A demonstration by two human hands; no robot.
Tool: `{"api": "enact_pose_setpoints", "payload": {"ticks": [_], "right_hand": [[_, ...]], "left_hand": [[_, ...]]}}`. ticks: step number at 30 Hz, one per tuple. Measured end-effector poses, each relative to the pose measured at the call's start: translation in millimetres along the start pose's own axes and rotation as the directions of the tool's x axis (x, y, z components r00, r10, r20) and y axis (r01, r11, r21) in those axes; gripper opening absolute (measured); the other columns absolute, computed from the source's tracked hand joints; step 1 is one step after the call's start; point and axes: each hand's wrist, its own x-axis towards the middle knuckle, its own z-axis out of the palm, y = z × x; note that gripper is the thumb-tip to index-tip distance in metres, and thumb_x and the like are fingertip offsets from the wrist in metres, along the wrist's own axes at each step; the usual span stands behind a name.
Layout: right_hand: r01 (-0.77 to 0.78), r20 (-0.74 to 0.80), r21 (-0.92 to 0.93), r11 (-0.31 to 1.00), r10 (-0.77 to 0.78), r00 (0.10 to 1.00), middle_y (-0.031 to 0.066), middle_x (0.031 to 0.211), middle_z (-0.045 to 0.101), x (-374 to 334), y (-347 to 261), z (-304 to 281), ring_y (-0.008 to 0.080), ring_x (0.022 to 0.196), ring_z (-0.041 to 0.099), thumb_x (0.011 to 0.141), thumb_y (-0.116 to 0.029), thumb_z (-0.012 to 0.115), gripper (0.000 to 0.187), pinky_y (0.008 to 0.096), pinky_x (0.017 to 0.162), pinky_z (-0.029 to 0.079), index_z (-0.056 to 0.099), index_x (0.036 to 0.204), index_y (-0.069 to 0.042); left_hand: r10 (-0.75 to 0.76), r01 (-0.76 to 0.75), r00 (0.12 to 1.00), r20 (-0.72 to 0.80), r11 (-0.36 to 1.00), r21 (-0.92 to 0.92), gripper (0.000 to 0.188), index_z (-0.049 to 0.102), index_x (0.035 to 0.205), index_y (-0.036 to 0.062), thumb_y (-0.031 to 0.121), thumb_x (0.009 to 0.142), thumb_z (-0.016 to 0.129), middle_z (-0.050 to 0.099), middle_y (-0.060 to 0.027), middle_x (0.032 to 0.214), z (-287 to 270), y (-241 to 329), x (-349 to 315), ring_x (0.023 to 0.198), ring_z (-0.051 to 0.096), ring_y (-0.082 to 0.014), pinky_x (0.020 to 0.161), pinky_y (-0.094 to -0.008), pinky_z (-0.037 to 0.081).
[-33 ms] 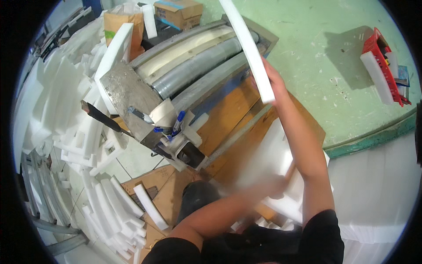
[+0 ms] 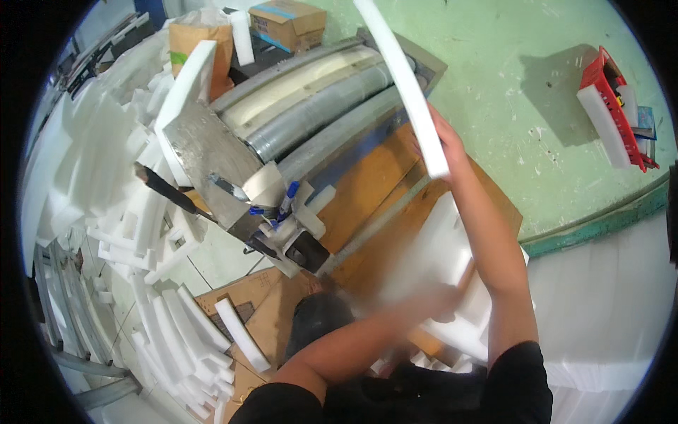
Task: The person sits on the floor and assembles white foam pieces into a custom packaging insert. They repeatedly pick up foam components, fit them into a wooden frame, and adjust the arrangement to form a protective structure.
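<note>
A long white foam strip (image 2: 408,88) is held up by my right hand (image 2: 446,141), whose fingers wrap round it near its lower end. It slants away over the far end of a roller machine (image 2: 325,106). My left hand (image 2: 443,302) is smeared by motion, so its fingers cannot be made out. It is low in front of me, beside white foam pieces (image 2: 441,237) on a brown wooden table (image 2: 367,187). Part of that foam is blurred too.
Blue-handled tools (image 2: 288,199) stand in a holder on the machine's near end. Loose foam strips (image 2: 176,332) and cut foam pieces (image 2: 141,233) pile up at left. A red basket (image 2: 614,106) sits on the green floor at right; a cardboard box (image 2: 289,25) is behind.
The foam strip and my right hand have shifted slightly nearer and to the right. My left hand stays blurred in about the same place.
</note>
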Motion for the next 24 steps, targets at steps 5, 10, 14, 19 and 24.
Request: {"api": "enact_pose_setpoints", "payload": {"ticks": [5,10,14,19,24], "right_hand": [[0.037,-0.173,-0.322,0.946,-0.097,0.980,0.0134,0.119,0.066,-85,-13,-59,0.0179,0.095,0.065,0.101,-0.035,0.064,0.074,0.0308,0.082,0.053,0.033,0.161,-0.004],[0.026,-0.040,-0.895,0.444,-0.138,0.990,0.0186,0.142,0.060,-134,-36,-41,0.0232,0.114,0.065,0.098,-0.015,0.068,0.065,0.0343,0.100,0.051,0.042,0.157,-0.006],[0.019,0.006,-0.994,0.111,-0.117,0.993,0.0183,0.119,0.067,-144,-49,-3,0.0326,0.101,0.068,0.093,-0.013,0.072,0.063,0.0374,0.092,0.052,0.052,0.153,-0.017],[0.067,0.081,-0.973,-0.221,-0.058,0.995,0.0193,0.097,0.063,-121,-36,25,0.0359,0.083,0.063,0.094,-0.017,0.071,0.060,0.0396,0.080,0.052,0.054,0.151,-0.021],[0.151,0.138,-0.970,0.191,-0.082,0.987,0.0203,0.122,0.068,-73,-43,27,0.0271,0.090,0.067,0.097,-0.018,0.067,0.058,0.0332,0.084,0.052,0.052,0.153,-0.018]], "left_hand": [[0.008,-0.008,1.000,-0.010,0.999,0.039,0.036,0.076,0.107,0.0013,0.030,0.086,0.070,0.074,-0.0206,0.108,1,19,-5,0.101,0.072,-0.0384,0.088,-0.0486,0.057],[0.000,0.002,0.999,-0.033,0.999,0.052,0.028,0.078,0.096,0.0032,0.029,0.086,0.072,0.076,-0.0176,0.101,-2,25,-14,0.095,0.073,-0.0368,0.082,-0.0477,0.058],[0.032,-0.028,0.998,-0.060,0.997,0.074,0.026,0.078,0.093,0.0043,0.028,0.083,0.076,0.076,-0.0162,0.095,3,27,-11,0.091,0.073,-0.0364,0.078,-0.0476,0.058],[0.072,-0.067,0.987,-0.142,0.997,0.043,0.015,0.078,0.082,0.0073,0.013,0.069,0.073,0.073,-0.0131,0.080,13,20,8,0.080,0.072,-0.0361,0.070,-0.0493,0.057],[0.004,0.007,0.979,-0.202,0.999,0.053,0.016,0.079,0.083,0.0082,0.018,0.070,0.077,0.074,-0.0137,0.085,17,10,19,0.082,0.072,-0.0361,0.073,-0.0480,0.057]]}}
